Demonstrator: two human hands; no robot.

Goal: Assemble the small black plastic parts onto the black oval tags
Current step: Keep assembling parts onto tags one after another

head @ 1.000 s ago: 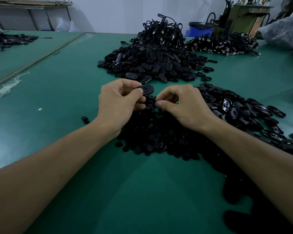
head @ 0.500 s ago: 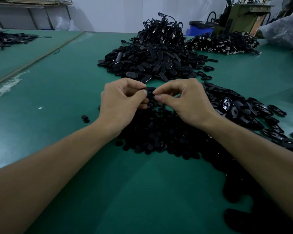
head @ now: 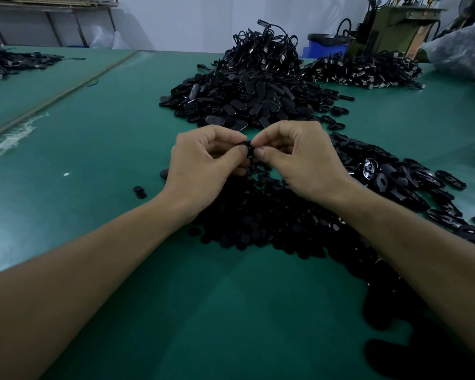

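Whereas a second ago the oval tag (head: 249, 146) stood clear above the thumb of the left hand (head: 203, 165), with the right hand (head: 299, 160) a little apart, it is now nearly hidden. Only a dark sliver shows where the fingertips of both hands meet. Left hand: thumb and curled forefinger pinch the tag. Right hand: has closed in, thumb and forefinger pinched on the tag's other end. Whether a small part sits inside that pinch cannot be seen. Judgement: press-fit under way, part being pushed onto tag. Tag is held in the air above the heap of small round parts (head: 258, 223) on the green table (head: 107, 138). Tag heap (head: 244, 102) lies beyond.
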